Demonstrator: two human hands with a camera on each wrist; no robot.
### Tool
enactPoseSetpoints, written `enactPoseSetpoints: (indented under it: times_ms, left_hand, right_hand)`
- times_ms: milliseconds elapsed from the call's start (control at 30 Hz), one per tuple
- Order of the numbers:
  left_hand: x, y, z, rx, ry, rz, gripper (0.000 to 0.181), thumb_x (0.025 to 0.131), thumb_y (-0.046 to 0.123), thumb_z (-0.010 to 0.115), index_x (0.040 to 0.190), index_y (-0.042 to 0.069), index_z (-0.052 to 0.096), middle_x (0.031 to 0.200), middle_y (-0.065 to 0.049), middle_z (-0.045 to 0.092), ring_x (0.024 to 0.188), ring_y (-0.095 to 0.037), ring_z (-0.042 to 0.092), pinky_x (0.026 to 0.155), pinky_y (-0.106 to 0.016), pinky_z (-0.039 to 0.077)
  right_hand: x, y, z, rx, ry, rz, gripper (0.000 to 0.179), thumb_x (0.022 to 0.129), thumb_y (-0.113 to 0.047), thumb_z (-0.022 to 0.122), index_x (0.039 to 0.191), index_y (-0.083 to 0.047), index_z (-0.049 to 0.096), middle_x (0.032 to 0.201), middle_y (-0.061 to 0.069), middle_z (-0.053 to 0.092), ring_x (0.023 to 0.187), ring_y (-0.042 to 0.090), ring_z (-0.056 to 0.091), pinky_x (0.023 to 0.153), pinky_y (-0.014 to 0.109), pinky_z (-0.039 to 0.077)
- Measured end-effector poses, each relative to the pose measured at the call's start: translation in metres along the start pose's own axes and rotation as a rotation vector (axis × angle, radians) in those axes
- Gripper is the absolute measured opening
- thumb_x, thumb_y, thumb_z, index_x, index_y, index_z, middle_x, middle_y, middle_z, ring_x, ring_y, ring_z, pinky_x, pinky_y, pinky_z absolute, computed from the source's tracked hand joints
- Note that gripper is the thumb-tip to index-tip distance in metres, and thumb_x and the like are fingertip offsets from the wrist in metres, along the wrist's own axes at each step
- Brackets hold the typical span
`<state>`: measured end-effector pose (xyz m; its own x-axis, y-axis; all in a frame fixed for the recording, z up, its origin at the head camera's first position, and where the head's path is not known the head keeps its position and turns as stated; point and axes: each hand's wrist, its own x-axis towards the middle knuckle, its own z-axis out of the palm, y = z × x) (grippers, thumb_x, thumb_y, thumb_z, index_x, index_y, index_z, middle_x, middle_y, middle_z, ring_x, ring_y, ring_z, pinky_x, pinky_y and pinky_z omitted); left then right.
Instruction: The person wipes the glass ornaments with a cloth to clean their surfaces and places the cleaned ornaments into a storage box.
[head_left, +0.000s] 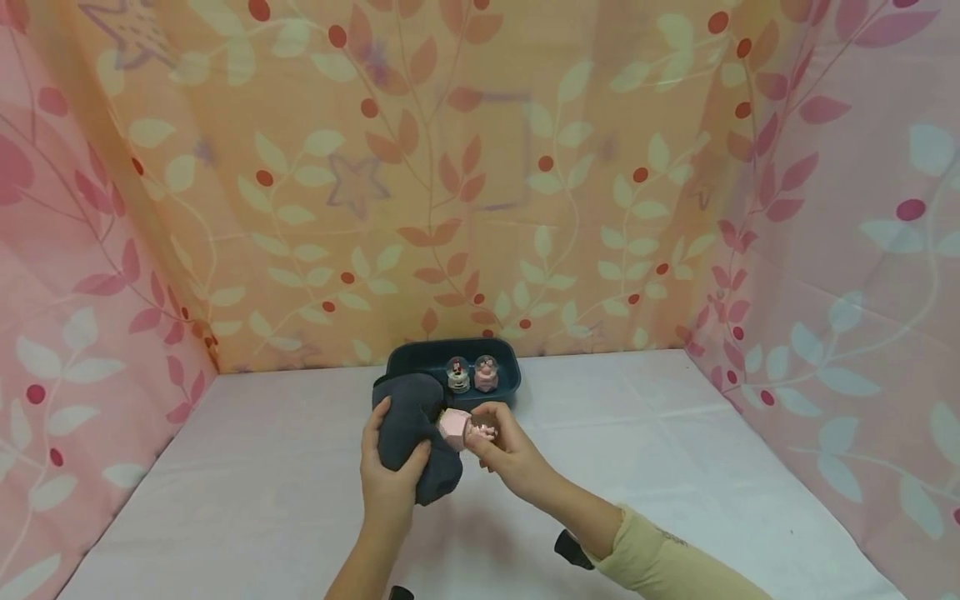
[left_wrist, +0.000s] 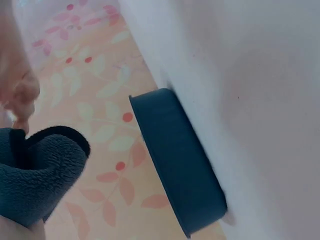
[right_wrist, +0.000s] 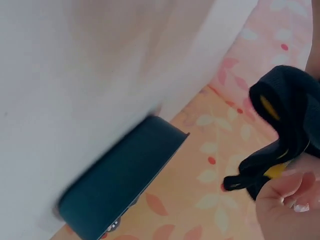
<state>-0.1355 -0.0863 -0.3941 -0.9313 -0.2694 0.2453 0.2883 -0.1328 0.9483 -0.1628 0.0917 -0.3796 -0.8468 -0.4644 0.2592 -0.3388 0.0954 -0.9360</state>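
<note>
My left hand point(head_left: 388, 492) grips a folded dark blue-grey cloth point(head_left: 408, 408), its thumb across the front. In the left wrist view the fuzzy cloth point(left_wrist: 45, 175) shows a black edge; the right wrist view shows yellow patches inside its folds. With thumb and fingers, my right hand point(head_left: 517, 458) pinches a small pink snow globe point(head_left: 454, 428) by its rounded end. Tipped on its side, the globe points its base left, right at the cloth. In the right wrist view, the right hand point(right_wrist: 287, 210) sits just below the cloth and mostly covers the globe.
Behind the hands, a dark teal tray point(head_left: 510, 367) stands on the white tabletop point(head_left: 637, 450). It holds a snow globe with a white base point(head_left: 458, 377) and a pink one point(head_left: 486, 375), side by side. Leaf-patterned curtains point(head_left: 570, 208) enclose the back and both sides.
</note>
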Motion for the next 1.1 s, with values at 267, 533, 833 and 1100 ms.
enactPoseSetpoints:
  times_ms: [267,533,833,1100]
  left_hand:
    - [0.002,0.006,-0.003,0.017,-0.097,0.013,0.079,0.083,0.000,0.070,0.149,0.018,0.029,0.142,-0.010,0.036,0.115,-0.026,0.048,0.085,-0.023,0.050]
    - [0.002,0.005,0.001,0.001,-0.193,-0.035,0.086,0.083,0.003,0.071,0.152,0.019,0.021,0.147,-0.010,0.029,0.116,-0.031,0.047,0.083,-0.025,0.052]
    - [-0.003,0.003,0.005,-0.034,-0.056,0.062,0.079,0.085,-0.004,0.067,0.150,0.015,0.026,0.142,-0.012,0.035,0.108,-0.017,0.053,0.083,-0.021,0.051]
    - [-0.007,0.001,0.009,-0.008,0.002,0.126,0.077,0.084,-0.007,0.067,0.149,0.013,0.031,0.137,-0.014,0.040,0.104,-0.015,0.056,0.082,-0.019,0.050]
  right_hand:
    - [-0.002,0.002,-0.007,0.039,-0.047,-0.079,0.039,0.096,-0.008,0.058,0.128,0.003,0.039,0.120,0.020,0.046,0.087,0.021,0.055,0.073,0.023,0.050]
    - [0.001,0.000,-0.008,0.048,-0.148,-0.172,0.041,0.095,-0.005,0.060,0.128,0.004,0.039,0.124,0.021,0.042,0.101,0.032,0.048,0.081,0.024,0.051]
    - [0.000,-0.002,-0.002,0.151,-0.174,0.062,0.060,0.099,-0.026,0.057,0.142,0.004,0.027,0.125,0.016,0.040,0.087,0.018,0.048,0.073,0.023,0.045]
    - [0.003,-0.001,0.003,0.087,-0.106,0.032,0.044,0.100,-0.028,0.052,0.126,0.003,0.035,0.098,0.006,0.044,0.072,0.015,0.045,0.061,0.022,0.040]
